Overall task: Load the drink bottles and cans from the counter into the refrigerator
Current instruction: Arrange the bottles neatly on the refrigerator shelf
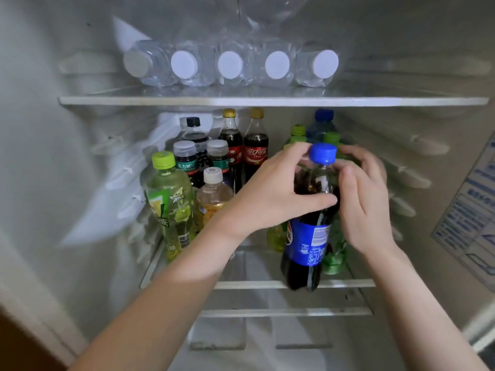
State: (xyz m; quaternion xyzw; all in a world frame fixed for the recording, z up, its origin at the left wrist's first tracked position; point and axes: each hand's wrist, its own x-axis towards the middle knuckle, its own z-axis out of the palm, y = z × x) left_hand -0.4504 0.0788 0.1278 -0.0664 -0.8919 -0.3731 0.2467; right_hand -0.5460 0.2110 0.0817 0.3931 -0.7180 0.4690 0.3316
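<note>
Blue-capped cola bottle (308, 236): near upright, base at lower shelf (254, 284) front edge.
Left hand (273, 194): I see it gripping the neck.
Right hand (367, 207): gripping the opposite side.

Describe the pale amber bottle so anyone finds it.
Find the fridge shelf crowded with upright bottles. At its front left stands a green tea bottle; the amber bottle is right of it, shorter, the only one there with a cream cap.
</note>
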